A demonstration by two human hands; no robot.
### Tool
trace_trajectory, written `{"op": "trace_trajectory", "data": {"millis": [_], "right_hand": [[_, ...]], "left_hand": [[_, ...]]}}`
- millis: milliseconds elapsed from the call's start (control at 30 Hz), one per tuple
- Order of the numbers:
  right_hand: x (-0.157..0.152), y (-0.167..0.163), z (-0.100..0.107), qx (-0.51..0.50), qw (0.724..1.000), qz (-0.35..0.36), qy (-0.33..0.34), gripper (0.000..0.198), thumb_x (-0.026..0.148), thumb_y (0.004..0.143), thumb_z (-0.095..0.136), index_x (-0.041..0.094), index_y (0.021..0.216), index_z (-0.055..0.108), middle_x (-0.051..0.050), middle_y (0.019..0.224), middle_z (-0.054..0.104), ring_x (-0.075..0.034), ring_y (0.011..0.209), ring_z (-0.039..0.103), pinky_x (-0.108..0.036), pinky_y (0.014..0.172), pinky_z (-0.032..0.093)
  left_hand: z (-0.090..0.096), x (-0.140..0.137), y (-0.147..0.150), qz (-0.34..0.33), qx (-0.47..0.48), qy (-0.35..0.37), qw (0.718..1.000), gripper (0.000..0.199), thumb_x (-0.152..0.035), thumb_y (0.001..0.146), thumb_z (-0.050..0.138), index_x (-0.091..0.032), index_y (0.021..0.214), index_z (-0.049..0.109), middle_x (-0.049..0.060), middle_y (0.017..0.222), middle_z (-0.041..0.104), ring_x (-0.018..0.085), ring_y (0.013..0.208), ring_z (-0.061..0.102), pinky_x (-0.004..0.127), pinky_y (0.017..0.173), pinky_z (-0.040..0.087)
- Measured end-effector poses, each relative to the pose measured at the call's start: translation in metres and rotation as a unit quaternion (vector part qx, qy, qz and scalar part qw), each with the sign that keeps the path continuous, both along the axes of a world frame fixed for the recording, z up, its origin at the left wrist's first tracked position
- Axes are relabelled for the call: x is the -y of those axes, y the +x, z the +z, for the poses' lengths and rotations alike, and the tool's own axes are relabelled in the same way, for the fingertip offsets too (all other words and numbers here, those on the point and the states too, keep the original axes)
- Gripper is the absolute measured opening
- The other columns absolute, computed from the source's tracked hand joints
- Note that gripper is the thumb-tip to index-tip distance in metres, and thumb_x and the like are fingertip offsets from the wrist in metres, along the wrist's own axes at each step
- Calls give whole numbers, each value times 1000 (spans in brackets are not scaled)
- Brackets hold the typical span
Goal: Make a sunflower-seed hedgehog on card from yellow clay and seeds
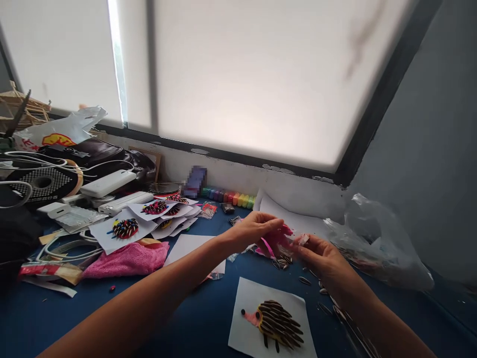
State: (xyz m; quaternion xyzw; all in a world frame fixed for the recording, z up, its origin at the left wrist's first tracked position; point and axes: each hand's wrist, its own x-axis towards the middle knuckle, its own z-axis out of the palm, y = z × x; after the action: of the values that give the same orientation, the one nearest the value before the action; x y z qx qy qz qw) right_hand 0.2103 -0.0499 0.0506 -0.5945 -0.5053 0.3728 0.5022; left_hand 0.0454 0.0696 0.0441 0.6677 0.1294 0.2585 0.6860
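I see a pale blind filling the window above a blue tabletop. On the right side slumps a clear plastic bag; over to the left I have an overlapping pile of white cards bearing spiny figures, with a pink cloth just in front of it. Nearest me, a white sheet lies flat and a little askew, and on it is a hedgehog facing left, pink-snouted, edged in yellow and covered in dark spines. Beyond the sheet are both hands: the left hand has its grip closed around some pink material, whose exact shape I cannot make out. Close beside it, the right hand pinches a small pale scrap. Against the wall runs a row of coloured packs. Below the hands are scattered striped seeds, and one small red bead sits well apart, near the cloth.
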Motion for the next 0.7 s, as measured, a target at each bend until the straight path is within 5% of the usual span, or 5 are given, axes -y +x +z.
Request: {"op": "trace_trajectory", "data": {"millis": [167,500,700], "right_hand": [[-10,-5,-8,11,999,-9,34,47,67,74,70,20,76,63,1,69,58,-14,63,52,-27,61,45],[-12,2,-14,83,990,-61,99,41,60,73,76,21,79,65,0,73,64,-17,70,59,-28,67,49],[-11,-7,-17,85,983,-97,129,39,58,75,75,23,74,59,0,72,65,-16,69,61,-29,67,50]], "left_hand": [[-1,-5,-1,19,9,-23,1000,53,-60,72,82,-9,80,69,3,66,66,11,55,62,21,50,54],[-6,-10,-1,32,2,-56,998,57,-61,62,86,-9,78,69,6,72,69,16,64,67,26,58,57],[-13,-14,2,56,11,-63,996,38,-44,79,83,-9,81,68,6,78,72,16,72,71,31,74,59]]}}
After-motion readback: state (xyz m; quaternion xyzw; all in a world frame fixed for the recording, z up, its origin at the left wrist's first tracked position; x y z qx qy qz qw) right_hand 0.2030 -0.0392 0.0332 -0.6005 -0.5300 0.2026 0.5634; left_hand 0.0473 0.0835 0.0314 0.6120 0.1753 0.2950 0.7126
